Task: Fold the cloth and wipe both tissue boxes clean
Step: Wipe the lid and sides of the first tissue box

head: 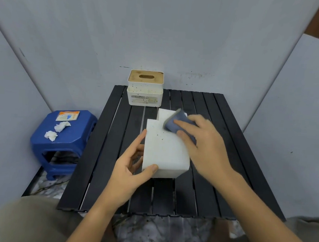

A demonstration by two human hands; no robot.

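Your left hand [131, 166] grips the near left corner of the white speckled rectangular tissue box [164, 148], thumb curled over its near top edge and fingers wrapped against its left side. The box sits near the middle of the black slatted desk [218, 164], its upturned face dotted with small dark specks and its far left corner cut back in a step.

Your right hand [206, 144] presses the folded blue-grey cloth [173, 123] onto the far right part of that upturned face. The fingers lie fairly straight over the top of the cloth, with the thumb tucked along its near side, so the cloth is held between them. The cloth's far edge lifts up off the box at a tilt.

The second tissue box [144, 92], white with dark specks and a brown wooden lid with a slot in it, stands upright at the far edge of the desk, left of centre, well apart from the one you hold. Its lid section sits raised above the lower body, and a label runs across its front.

To the left of the desk stands a blue plastic stool [64, 143]. On its seat lie two crumpled white tissues [57, 131] and, beyond them, a flat orange and white packet [68, 115].
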